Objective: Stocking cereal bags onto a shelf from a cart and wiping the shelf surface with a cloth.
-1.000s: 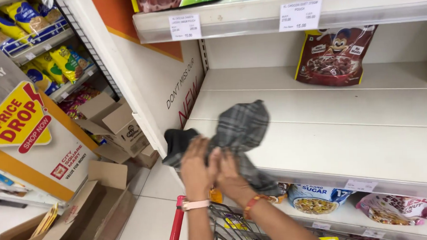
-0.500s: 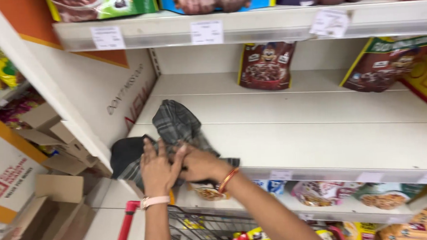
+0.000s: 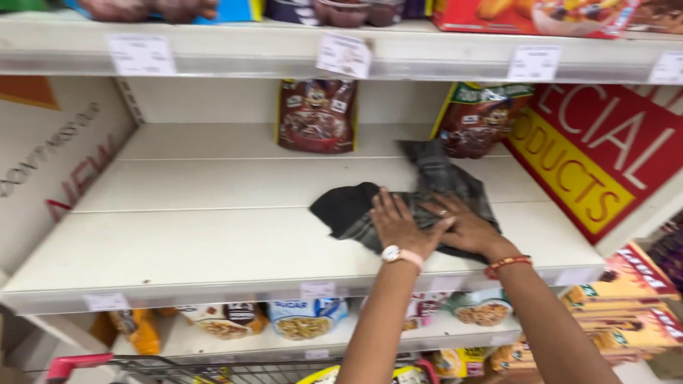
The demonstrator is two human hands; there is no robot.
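centre of the frame: a dark checked cloth is pressed flat on the white shelf by both hands. the left hand and right hand are laid palm down, side by side, fingertips overlapping, flat on the cloth rather than clamped around it. a brown bag is stood at the shelf's back, upper centre; a second bag is seen just behind the cloth. a red-handled cart is shown at lower left.

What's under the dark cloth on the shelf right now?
The dark cloth lies flat on the white shelf, both hands pressing it: left hand, right hand. Anything beneath stays hidden.
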